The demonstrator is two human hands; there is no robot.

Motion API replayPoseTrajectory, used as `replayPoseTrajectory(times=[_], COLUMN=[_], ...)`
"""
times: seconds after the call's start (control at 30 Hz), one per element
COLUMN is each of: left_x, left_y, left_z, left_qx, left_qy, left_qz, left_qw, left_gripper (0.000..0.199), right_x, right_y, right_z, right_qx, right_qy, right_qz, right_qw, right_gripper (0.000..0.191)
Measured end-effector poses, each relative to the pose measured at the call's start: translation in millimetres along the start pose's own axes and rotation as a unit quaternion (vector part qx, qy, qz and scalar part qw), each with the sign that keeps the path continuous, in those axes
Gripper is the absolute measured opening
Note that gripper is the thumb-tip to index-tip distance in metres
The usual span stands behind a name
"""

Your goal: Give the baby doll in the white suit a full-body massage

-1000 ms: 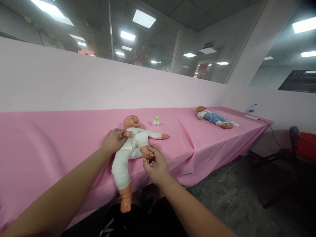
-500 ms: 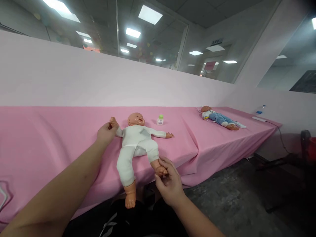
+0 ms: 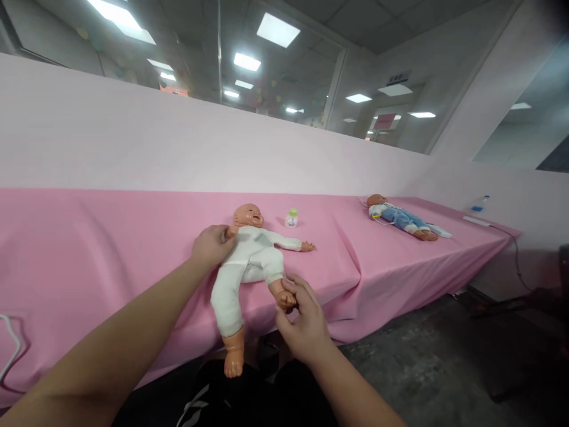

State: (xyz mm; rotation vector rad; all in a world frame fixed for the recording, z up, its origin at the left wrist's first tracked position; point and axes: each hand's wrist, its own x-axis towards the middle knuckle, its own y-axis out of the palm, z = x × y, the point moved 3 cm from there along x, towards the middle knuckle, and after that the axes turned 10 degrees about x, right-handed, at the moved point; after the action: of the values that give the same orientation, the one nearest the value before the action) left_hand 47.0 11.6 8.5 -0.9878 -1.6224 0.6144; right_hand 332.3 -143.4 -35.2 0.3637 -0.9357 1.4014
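Observation:
A baby doll (image 3: 249, 249) in a white suit lies on its back on the pink-covered table, its legs toward me. My left hand (image 3: 214, 244) is closed around the doll's arm at the left, which is bent in against the chest; much of that arm is hidden. With my right hand (image 3: 304, 320) I grip the doll's foot (image 3: 284, 296) on the right side, that leg bent and raised. The other foot (image 3: 233, 356) hangs past the table's front edge. Beyond the doll's outstretched arm stands a small bottle with a green cap (image 3: 291, 218).
A second doll (image 3: 400, 217) in blue trousers lies farther right on the pink cloth (image 3: 133, 237). A water bottle (image 3: 480, 203) and a white power strip (image 3: 476, 221) are at the far right end. A white cable (image 3: 13, 344) lies at the left edge.
My left hand has moved right, folding the doll's arm from stretched out to close against its chest. My right hand still holds the foot, shifted only slightly. The view has turned a little.

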Motion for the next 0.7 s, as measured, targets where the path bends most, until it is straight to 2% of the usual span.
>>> replayPoseTrajectory(times=[0.1,0.23,0.37,0.53,0.7], left_x=[-4,-6,-5,-2,2], left_y=[4.2,4.7,4.0,2.1,-2.0], left_z=[-12,-12,-8,-4,13], left_qx=[0.028,0.016,0.009,-0.022,-0.126], left_qy=[0.059,0.044,0.030,0.004,-0.108], left_qz=[0.004,0.008,0.015,0.030,0.020], left_qw=[0.998,0.999,0.999,0.999,0.986], left_gripper=[0.041,0.040,0.038,0.037,0.037], right_x=[34,72,91,78,43], right_y=[14,37,52,49,30], right_z=[-3,-12,-19,-21,-28], right_qx=[0.026,0.044,0.065,0.081,0.101], right_qy=[0.002,-0.002,-0.011,0.002,0.055], right_qz=[-0.020,-0.014,-0.006,-0.024,-0.043], right_qw=[0.999,0.999,0.998,0.996,0.992], right_gripper=[0.054,0.048,0.045,0.046,0.054])
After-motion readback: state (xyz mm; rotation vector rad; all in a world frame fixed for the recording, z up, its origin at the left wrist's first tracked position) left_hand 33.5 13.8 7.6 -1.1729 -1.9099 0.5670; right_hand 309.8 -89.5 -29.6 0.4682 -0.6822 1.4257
